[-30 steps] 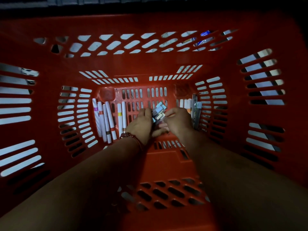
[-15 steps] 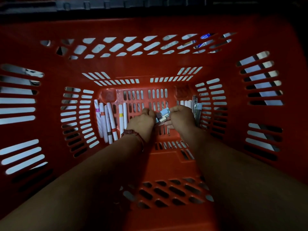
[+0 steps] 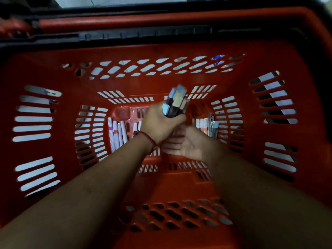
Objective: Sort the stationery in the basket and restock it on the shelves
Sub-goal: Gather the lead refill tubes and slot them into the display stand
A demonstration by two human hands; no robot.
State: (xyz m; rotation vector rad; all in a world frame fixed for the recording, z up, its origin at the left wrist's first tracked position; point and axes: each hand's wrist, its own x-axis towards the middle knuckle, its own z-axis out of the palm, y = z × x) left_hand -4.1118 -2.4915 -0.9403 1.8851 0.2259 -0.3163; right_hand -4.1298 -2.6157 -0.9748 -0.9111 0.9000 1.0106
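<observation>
Red basket (image 3: 161, 51) walls are close, so while your left grip (image 3: 159, 121) is curled round the bunch of little blocks (image 3: 175, 102), up above the basket floor, lift straight and hold your flat, open right grip (image 3: 186, 142) just under.

Black ribbed bar (image 3: 143, 34) across the top, left to right; just beyond it a parallel red bar (image 3: 125, 21), and beyond that a strip of pale floor (image 3: 116, 0) at the frame edge. Below the black bar, right of its middle, a small blue patch (image 3: 217, 57), too blurred to identify. Well below the bar, near centre, a thin red cord bracelet (image 3: 150, 139), slanting down to the right.
</observation>
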